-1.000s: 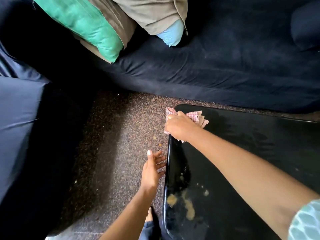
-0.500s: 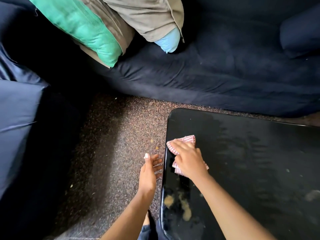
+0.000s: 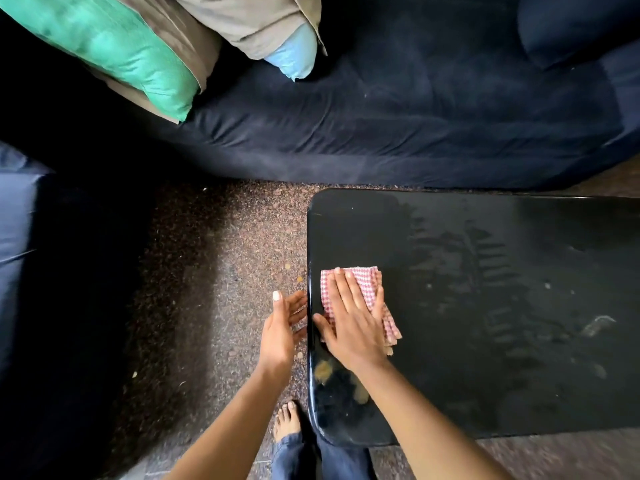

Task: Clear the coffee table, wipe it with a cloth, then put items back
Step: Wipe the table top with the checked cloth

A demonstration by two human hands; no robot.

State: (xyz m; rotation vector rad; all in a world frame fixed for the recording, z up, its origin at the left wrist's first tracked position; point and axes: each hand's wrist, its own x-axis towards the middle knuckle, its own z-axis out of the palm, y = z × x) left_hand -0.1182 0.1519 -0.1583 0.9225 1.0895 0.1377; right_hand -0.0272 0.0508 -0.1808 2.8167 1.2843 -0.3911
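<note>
Cloth: a pink-and-white checked cloth (image 3: 367, 292), folded, is laid flat on the glossy black worktop (image 3: 485, 306) close to its left edge, about midway along it.
Right hand: the right hand (image 3: 353, 320) is pressed palm-down on the cloth, fingers (image 3: 341, 289) extended and slightly spread, nothing gripped.
Left hand: the left hand (image 3: 282, 327) is held open just beside the worktop's left edge, fingers loosely apart, nothing held.
Worktop surface: yellowish smears (image 3: 325, 370) are seen near the near-left corner; streaks and specks are spread toward the right.
Open room: speckled floor (image 3: 214, 289) is seen left of the worktop; a dark sofa (image 3: 415, 116) runs along the far edge.
Writing: none can be read.
</note>
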